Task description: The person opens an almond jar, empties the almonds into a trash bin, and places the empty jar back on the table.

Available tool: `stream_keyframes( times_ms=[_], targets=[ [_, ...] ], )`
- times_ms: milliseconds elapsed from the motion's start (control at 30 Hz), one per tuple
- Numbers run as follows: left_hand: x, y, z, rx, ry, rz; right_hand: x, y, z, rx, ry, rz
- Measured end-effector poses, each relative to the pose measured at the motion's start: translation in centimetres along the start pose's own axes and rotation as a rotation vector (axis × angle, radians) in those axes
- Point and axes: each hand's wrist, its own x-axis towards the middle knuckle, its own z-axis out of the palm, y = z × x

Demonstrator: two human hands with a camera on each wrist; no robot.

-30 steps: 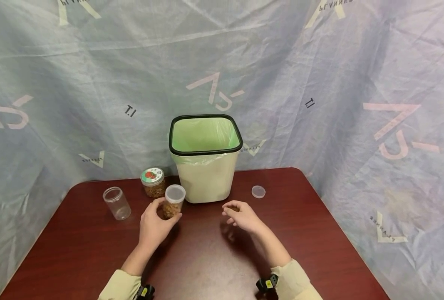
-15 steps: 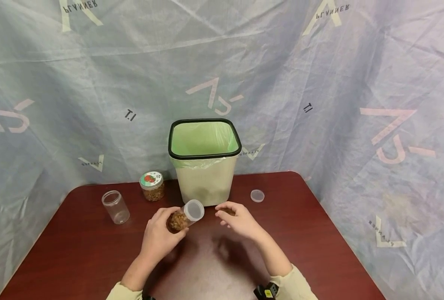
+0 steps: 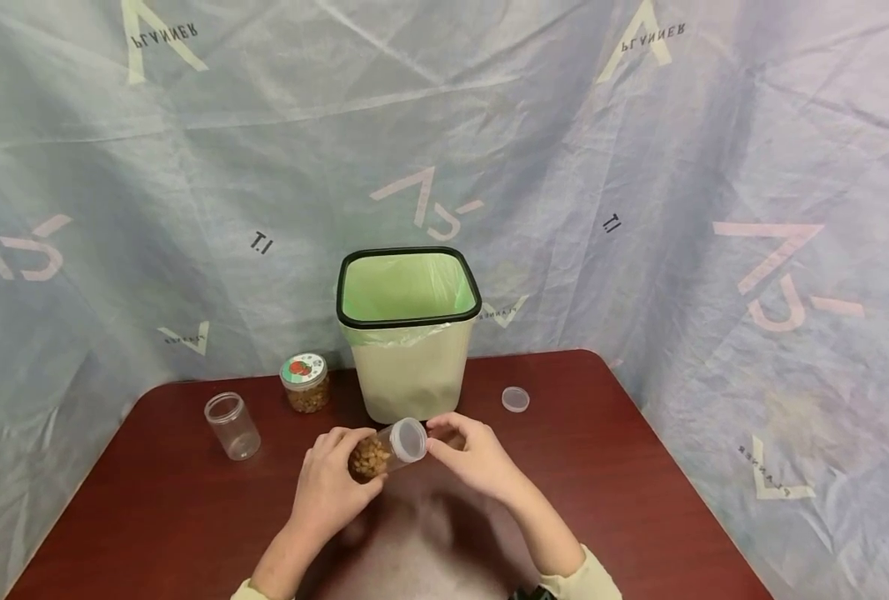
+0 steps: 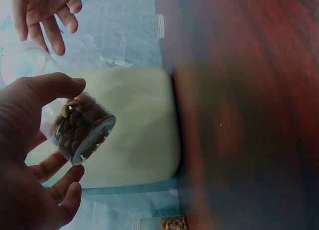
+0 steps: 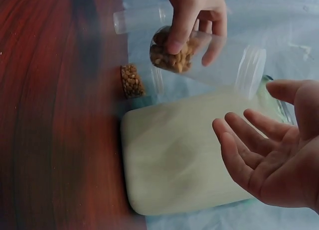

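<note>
My left hand [image 3: 333, 487] grips a clear plastic jar [image 3: 395, 455] part-filled with brown nut-like pieces. The jar is tilted almost on its side above the table, its translucent white lid [image 3: 411, 440] toward the right. Its contents [image 4: 79, 122] gather at the base end in the left wrist view. Close by the lid is my right hand [image 3: 481, 460], thumb and fingers spread around its edge. In the right wrist view this right hand [image 5: 271, 152] has relaxed, parted fingers and holds nothing; the thumb tip is very near the lid, contact unclear.
A cream bin [image 3: 412, 375] with black rim and green liner stands behind the hands. Left of it are a closed jar [image 3: 307, 392] of brown pieces with a printed lid and an uncapped, empty clear jar [image 3: 234, 429]. A loose lid [image 3: 515, 399] lies to the right.
My left hand has moved right and nearer, tipping the jar from nearly upright to almost sideways. My right hand has come slightly left, so its fingers are now beside the lid.
</note>
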Motion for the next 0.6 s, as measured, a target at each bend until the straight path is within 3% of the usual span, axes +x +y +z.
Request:
stream_keyframes(
  times_ms=[133, 367, 600],
  targets=[
    [-0.3, 0.3, 0.2, 0.023, -0.020, 0.010, -0.3, -0.3, 0.4, -0.010, 0.018, -0.022],
    [-0.5, 0.7, 0.9, 0.057, -0.037, 0.043, -0.7, -0.2, 1.2, -0.147, 0.094, -0.037],
    [0.2, 0.8, 1.3, 0.050, -0.039, 0.068, -0.3, -0.1, 1.3, -0.130, 0.179, -0.059]
  ],
)
